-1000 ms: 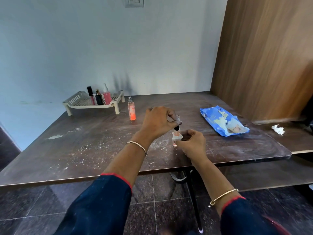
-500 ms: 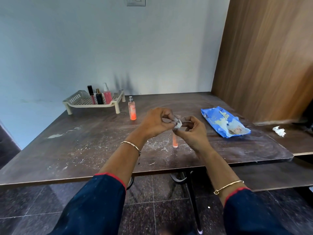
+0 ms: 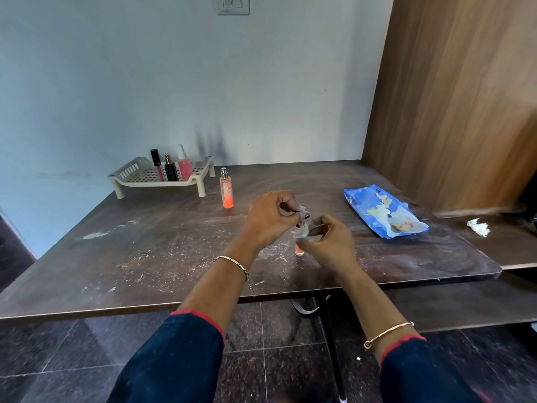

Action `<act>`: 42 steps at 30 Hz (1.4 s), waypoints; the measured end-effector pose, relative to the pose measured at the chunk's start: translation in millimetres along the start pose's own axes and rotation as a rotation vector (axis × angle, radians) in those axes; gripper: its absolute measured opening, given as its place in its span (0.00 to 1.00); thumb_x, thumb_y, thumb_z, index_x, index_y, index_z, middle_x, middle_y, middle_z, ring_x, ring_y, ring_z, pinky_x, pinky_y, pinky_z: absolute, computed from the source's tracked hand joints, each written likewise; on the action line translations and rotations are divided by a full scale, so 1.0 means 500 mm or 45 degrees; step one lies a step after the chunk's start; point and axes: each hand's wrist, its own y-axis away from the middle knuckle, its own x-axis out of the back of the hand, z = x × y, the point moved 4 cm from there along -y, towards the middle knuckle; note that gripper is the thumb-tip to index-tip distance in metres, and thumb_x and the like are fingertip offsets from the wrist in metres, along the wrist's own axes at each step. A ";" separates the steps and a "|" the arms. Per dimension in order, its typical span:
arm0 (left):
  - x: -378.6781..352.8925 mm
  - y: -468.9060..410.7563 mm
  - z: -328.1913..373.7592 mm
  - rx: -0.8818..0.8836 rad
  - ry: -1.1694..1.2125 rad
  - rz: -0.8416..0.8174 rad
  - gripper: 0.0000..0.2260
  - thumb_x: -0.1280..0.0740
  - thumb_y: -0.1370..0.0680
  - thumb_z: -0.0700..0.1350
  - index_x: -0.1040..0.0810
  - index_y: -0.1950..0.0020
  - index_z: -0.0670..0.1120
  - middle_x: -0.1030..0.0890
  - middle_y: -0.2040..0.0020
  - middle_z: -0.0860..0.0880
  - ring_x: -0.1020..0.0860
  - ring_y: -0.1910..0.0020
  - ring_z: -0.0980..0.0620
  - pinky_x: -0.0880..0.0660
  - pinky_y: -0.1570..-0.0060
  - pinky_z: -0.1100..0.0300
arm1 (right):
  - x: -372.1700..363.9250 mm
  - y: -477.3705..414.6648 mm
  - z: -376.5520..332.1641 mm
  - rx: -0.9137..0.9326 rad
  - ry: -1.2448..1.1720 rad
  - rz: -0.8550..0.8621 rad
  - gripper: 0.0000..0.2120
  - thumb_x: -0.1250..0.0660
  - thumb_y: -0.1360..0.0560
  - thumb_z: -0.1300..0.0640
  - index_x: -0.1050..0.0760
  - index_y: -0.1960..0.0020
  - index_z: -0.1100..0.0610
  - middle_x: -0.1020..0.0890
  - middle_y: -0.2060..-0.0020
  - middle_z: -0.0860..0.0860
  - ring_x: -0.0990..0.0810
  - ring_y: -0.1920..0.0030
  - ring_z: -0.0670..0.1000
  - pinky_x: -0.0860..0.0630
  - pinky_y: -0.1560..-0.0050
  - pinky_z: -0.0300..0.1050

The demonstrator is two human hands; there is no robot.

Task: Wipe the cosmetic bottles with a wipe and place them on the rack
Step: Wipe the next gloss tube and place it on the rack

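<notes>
**Now the wipe is back down on the small bottle's body**

Far left, the rack (image 3: 128, 170) sits against the wall with three bottles (image 3: 171, 171) already upright on it. Just beside its right leg a taller orange spray bottle (image 3: 226, 193) stands on the table (image 3: 130, 257), apparently not wiped yet.

Nearer the middle, the left hand (image 3: 270, 222) pinches the dark cap of the small bottle (image 3: 299, 251), which stands upright on the table with only its orange base showing below the fingers. Half a second ago both hands worked the wipe (image 3: 300, 232) around the cap. It now sits lower, wrapped about the bottle's upper body, and the right hand (image 3: 331, 245) is curled round it there. That suggests the cap is done and the body is getting a last pass, so the carry to the rack should be close.

To the right lies the blue wipes pack (image 3: 383, 213), and further right a crumpled wipe (image 3: 479, 227) rests on the lower side surface. The spray bottle stands on the way to the rack, so the carry should pass above or in front of it.
</notes>
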 end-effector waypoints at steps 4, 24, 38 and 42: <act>-0.005 0.010 0.008 -0.027 0.086 0.049 0.06 0.25 0.30 0.41 0.20 0.63 0.42 0.18 0.65 0.56 0.19 0.64 0.64 0.21 0.58 0.67 | -0.009 0.021 0.016 -0.046 0.057 -0.018 0.13 0.21 0.39 0.54 0.25 0.62 0.50 0.17 0.66 0.44 0.19 0.66 0.41 0.24 0.62 0.41; 0.150 0.076 -0.053 0.130 0.565 0.366 0.06 0.25 0.31 0.35 0.20 0.60 0.35 0.18 0.60 0.38 0.19 0.60 0.45 0.21 0.52 0.52 | -0.111 0.074 -0.168 0.254 -0.423 -0.415 0.11 0.38 0.20 0.60 0.22 0.41 0.57 0.20 0.63 0.43 0.25 0.66 0.37 0.30 0.64 0.29; 0.193 0.067 -0.074 0.227 0.975 0.363 0.08 0.29 0.29 0.34 0.19 0.53 0.44 0.15 0.59 0.51 0.20 0.54 0.53 0.24 0.49 0.58 | -0.116 0.113 -0.115 -0.080 -0.942 -0.579 0.14 0.33 0.27 0.65 0.22 0.42 0.63 0.17 0.50 0.53 0.20 0.54 0.44 0.20 0.52 0.38; 0.154 0.086 -0.079 0.368 1.126 0.230 0.14 0.30 0.29 0.34 0.21 0.47 0.47 0.15 0.59 0.52 0.20 0.52 0.51 0.24 0.48 0.56 | -0.118 0.112 -0.111 -0.059 -0.934 -0.372 0.15 0.32 0.27 0.71 0.21 0.42 0.61 0.16 0.52 0.53 0.19 0.53 0.48 0.20 0.53 0.37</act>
